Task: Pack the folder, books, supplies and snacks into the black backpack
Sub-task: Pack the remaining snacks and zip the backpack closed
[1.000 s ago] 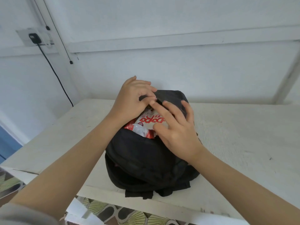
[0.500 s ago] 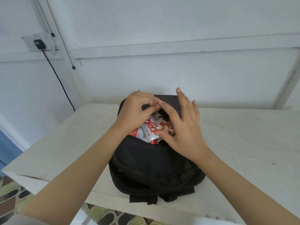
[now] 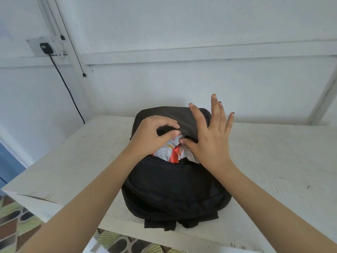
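tucking the snack packet into the bag

left grip (image 3: 153, 136) is clenched on the rim of the black backpack (image 3: 173, 185), pinching the flap up so the mouth gapes. right grip (image 3: 209, 141) is released, fingers fanned straight, thumb pressing the red-and-white snack packet (image 3: 171, 154) down into that opening. the bag sits at the front edge of the tabletop (image 3: 273, 161). packet looks about half in, so more pushing seems needed.

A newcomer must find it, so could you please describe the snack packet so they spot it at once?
On the white table sits a black backpack. In its open top, between the left hand and the right hand, a crinkled snack packet pokes out; it alone is white and red against the black fabric.
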Motion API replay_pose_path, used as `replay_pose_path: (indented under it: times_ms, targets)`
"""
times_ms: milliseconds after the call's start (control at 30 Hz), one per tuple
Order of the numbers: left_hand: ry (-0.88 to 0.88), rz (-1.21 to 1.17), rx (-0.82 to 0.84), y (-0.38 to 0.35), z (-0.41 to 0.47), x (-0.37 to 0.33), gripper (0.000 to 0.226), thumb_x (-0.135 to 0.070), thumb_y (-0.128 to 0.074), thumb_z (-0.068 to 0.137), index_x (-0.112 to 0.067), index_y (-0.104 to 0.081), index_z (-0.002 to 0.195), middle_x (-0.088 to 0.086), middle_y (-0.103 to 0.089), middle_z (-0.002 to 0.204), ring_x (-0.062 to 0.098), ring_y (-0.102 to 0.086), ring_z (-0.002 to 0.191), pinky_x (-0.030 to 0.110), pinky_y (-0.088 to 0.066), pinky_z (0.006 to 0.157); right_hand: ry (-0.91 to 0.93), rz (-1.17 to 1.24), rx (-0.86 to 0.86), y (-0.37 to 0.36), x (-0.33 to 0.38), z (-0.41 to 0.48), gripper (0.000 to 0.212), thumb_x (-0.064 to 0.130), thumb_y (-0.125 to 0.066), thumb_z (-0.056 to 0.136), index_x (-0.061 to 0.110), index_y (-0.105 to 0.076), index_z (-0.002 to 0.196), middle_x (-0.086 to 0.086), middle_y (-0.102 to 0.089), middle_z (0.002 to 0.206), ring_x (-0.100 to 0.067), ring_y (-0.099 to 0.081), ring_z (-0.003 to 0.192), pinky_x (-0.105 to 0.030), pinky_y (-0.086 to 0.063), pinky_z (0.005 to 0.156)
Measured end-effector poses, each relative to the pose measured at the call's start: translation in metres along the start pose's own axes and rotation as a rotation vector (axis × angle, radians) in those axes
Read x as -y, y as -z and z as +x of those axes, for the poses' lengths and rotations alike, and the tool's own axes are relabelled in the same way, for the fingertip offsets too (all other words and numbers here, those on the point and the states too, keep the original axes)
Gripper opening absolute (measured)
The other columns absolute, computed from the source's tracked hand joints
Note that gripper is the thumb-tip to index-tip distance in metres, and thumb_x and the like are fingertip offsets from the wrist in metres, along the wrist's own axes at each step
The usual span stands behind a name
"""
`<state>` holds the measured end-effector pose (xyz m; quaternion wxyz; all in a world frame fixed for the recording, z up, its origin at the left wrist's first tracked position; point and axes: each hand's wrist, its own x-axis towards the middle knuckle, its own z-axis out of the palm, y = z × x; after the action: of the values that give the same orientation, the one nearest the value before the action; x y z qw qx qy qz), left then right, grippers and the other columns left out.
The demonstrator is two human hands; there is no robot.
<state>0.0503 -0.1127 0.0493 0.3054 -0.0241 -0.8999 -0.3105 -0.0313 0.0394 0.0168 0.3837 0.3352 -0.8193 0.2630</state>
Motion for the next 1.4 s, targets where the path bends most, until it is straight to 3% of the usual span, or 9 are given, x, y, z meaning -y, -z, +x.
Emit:
replay_pose_path:
  times_ms: [67, 133, 233, 333, 467, 667, 967, 1200, 1400]
  targets:
    - [0.005, 0.045, 0.11, 0.004, -0.009, 0.004, 0.049, -0.031, -0.079, 0.071, -0.042, -0.056, 0.113, -0.034, -0.049, 0.113, -0.022, -0.043, 0.106, -0.001, -0.032, 0.088, 0.042, 0.039, 0.03, 0.002, -0.004, -0.005, 0.097, 0.049, -0.079, 0.065, 0.03, -0.024, 0.142, -0.017, -0.006, 0.152, -0.04, -0.016, 0.14, -0.06, -0.007, 0.108]
    - [0.006, 0.179, 0.241, 0.006, -0.019, 0.009, 0.078, -0.05, -0.08, 0.063, -0.051, -0.036, 0.127, -0.029, -0.04, 0.131, -0.018, -0.029, 0.119, 0.011, -0.023, 0.103, 0.106, 0.072, 0.091, 0.006, -0.009, -0.012, 0.097, 0.05, -0.078, 0.067, 0.031, -0.022, 0.144, -0.015, -0.005, 0.154, -0.037, -0.011, 0.142, -0.06, -0.005, 0.109]
    - [-0.011, 0.388, 0.316, 0.007, -0.028, 0.016, 0.093, -0.067, -0.067, 0.06, -0.052, -0.014, 0.135, -0.016, -0.024, 0.151, -0.006, -0.009, 0.131, 0.026, -0.003, 0.11, 0.156, 0.061, 0.203, 0.013, -0.017, -0.019, 0.107, 0.063, -0.073, 0.061, 0.034, -0.016, 0.147, -0.014, -0.002, 0.156, -0.035, -0.005, 0.143, -0.061, 0.0, 0.109]
    - [-0.11, 0.497, 0.284, 0.004, -0.03, 0.024, 0.095, -0.07, -0.062, 0.064, -0.049, -0.009, 0.141, -0.012, -0.009, 0.154, 0.002, -0.004, 0.134, 0.03, 0.003, 0.109, 0.163, 0.016, 0.275, 0.016, -0.022, -0.019, 0.113, 0.073, -0.064, 0.057, 0.034, -0.009, 0.148, -0.016, -0.001, 0.157, -0.036, -0.001, 0.143, -0.062, 0.003, 0.106]
    - [-0.192, 0.557, 0.219, 0.003, -0.029, 0.027, 0.093, -0.065, -0.06, 0.07, -0.046, -0.006, 0.144, -0.013, -0.001, 0.151, 0.006, -0.004, 0.135, 0.033, 0.002, 0.11, 0.2, -0.068, 0.262, 0.017, -0.025, -0.014, 0.126, 0.065, -0.078, 0.05, 0.034, -0.005, 0.148, -0.017, -0.003, 0.156, -0.038, -0.005, 0.143, -0.065, 0.003, 0.104]
    - [-0.132, 0.596, 0.155, 0.002, -0.021, 0.021, 0.092, -0.05, -0.069, 0.076, -0.044, -0.007, 0.145, -0.002, -0.015, 0.156, 0.015, -0.019, 0.14, 0.031, 0.003, 0.109, 0.196, -0.111, 0.153, 0.013, -0.027, -0.011, 0.117, 0.061, -0.079, 0.055, 0.03, -0.015, 0.148, -0.018, -0.007, 0.154, -0.039, -0.01, 0.141, -0.066, 0.001, 0.104]
    - [-0.227, 0.777, -0.002, -0.018, -0.018, 0.018, 0.081, -0.043, -0.076, 0.07, -0.026, -0.038, 0.14, 0.011, -0.045, 0.142, 0.031, -0.047, 0.126, 0.048, -0.03, 0.104, 0.113, -0.123, 0.138, 0.008, -0.029, -0.017, 0.111, 0.058, -0.079, 0.059, 0.031, -0.017, 0.147, -0.02, -0.012, 0.154, -0.042, -0.014, 0.14, -0.065, -0.003, 0.105]
    - [-0.218, 0.619, 0.129, -0.014, -0.027, 0.02, 0.077, -0.058, -0.06, 0.075, -0.031, -0.034, 0.142, 0.002, -0.037, 0.148, 0.022, -0.036, 0.135, 0.04, -0.009, 0.11, 0.036, -0.021, 0.239, 0.019, -0.028, -0.031, 0.113, 0.065, -0.073, 0.058, 0.032, -0.013, 0.148, -0.019, -0.009, 0.156, -0.04, -0.01, 0.142, -0.061, 0.001, 0.105]
    - [-0.182, 0.544, 0.169, -0.006, -0.025, 0.022, 0.079, -0.059, -0.056, 0.077, -0.037, -0.022, 0.145, -0.005, -0.028, 0.152, 0.007, -0.02, 0.137, 0.032, -0.006, 0.112, -0.016, -0.06, 0.243, 0.018, -0.03, -0.025, 0.112, 0.066, -0.073, 0.058, 0.03, -0.015, 0.147, -0.022, -0.013, 0.155, -0.045, -0.015, 0.14, -0.063, 0.0, 0.104]
